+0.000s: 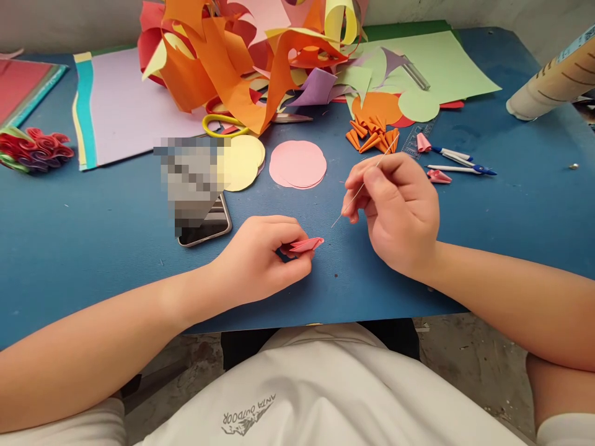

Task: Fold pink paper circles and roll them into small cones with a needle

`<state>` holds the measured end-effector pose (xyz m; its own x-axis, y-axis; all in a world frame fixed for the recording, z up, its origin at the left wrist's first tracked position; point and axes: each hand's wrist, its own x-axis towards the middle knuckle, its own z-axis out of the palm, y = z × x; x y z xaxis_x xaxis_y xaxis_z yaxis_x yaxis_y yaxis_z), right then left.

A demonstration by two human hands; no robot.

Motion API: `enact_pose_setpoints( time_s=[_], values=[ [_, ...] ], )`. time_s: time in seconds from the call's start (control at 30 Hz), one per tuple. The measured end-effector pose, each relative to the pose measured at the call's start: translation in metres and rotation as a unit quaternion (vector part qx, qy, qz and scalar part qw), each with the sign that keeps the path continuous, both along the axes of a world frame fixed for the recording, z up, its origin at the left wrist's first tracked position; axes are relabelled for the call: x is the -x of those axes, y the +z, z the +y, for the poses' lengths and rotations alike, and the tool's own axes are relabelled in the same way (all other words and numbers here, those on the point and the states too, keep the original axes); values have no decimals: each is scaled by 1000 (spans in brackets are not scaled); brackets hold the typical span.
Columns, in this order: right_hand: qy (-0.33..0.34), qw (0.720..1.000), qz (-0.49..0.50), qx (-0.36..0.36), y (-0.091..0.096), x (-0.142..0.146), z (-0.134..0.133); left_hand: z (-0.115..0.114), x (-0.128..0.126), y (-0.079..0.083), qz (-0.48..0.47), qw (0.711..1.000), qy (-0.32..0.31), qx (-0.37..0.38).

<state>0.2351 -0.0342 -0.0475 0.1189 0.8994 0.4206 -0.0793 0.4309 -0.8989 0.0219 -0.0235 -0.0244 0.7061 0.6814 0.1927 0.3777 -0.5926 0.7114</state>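
Observation:
Between the thumb and fingers of my left hand (269, 257) is a folded pink paper piece (307, 244), its rolled end pointing right. My right hand (400, 207) pinches a thin needle-like stick (357, 192), slanted with its lower tip down toward the pink piece but apart from it. Beyond the hands lie a stack of pink paper circles (297, 163) and a stack of yellow circles (239, 162). Several small orange paper cones (372, 133) are heaped past my right hand. Two pink rolled pieces, one of them a pink cone (423, 142), lie to its right.
Curled paper scraps (232, 56) pile up at the back, over yellow-handled scissors (227, 126). A phone (207, 223) lies left of my left hand, partly blurred out. A compass (465, 168) lies at right, a bottle (553, 80) beyond it. A paper flower (35, 148) sits far left.

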Motion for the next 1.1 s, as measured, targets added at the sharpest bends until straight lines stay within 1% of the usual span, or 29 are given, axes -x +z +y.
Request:
enact_pose_setpoints(
  time_s=[0.03, 0.1, 0.2, 0.27, 0.3, 0.33, 0.4, 0.43, 0.47, 0.53, 0.67, 0.73, 0.8, 0.87, 1.0, 1.1],
  values=[
    [-10, 1000, 11, 9, -2, 0, 2, 0, 0, 0, -3, 1000, 1, -2],
    [-13, 1000, 1, 21, -4, -1, 4, 0, 0, 2, -17, 1000, 10, -12],
    [24, 998, -54, 9, -4, -2, 1, 1, -2, 5, -45, 997, 38, -41],
    [65, 993, -96, -29, -2, -4, -3, 2, -3, 7, -59, 995, 52, -57],
    [83, 987, -127, -59, -1, -5, -5, 2, -3, 7, -63, 995, 54, -62],
    [99, 976, -169, -98, 1, -6, -6, 2, -3, 7, -65, 994, 54, -65],
    [112, 945, -251, -177, 3, -7, -7, 2, -2, 6, -66, 994, 50, -72],
    [111, 932, -278, -203, 3, -7, -8, 3, -2, 5, -65, 994, 49, -76],
    [107, 925, -292, -217, 3, -7, -8, 3, -2, 4, -65, 993, 49, -82],
    [95, 925, -295, -218, 2, -6, -8, 3, -1, 3, -63, 992, 50, -94],
    [77, 931, -299, -194, -1, -3, -7, 5, 1, -1, -55, 990, 31, -128],
    [79, 929, -305, -192, -2, -2, -7, 5, 1, -2, -56, 986, 23, -153],
    [89, 924, -311, -206, -2, -3, -6, 5, 2, -3, -59, 984, 20, -165],
    [97, 919, -314, -216, -1, -5, -6, 4, 3, -1, -65, 985, 17, -156],
    [104, 915, -321, -221, -1, -9, -5, 4, 3, 3, -83, 990, 0, -112],
    [106, 912, -324, -227, -1, -11, -3, 5, 3, 4, -88, 992, -1, -95]
  ],
)
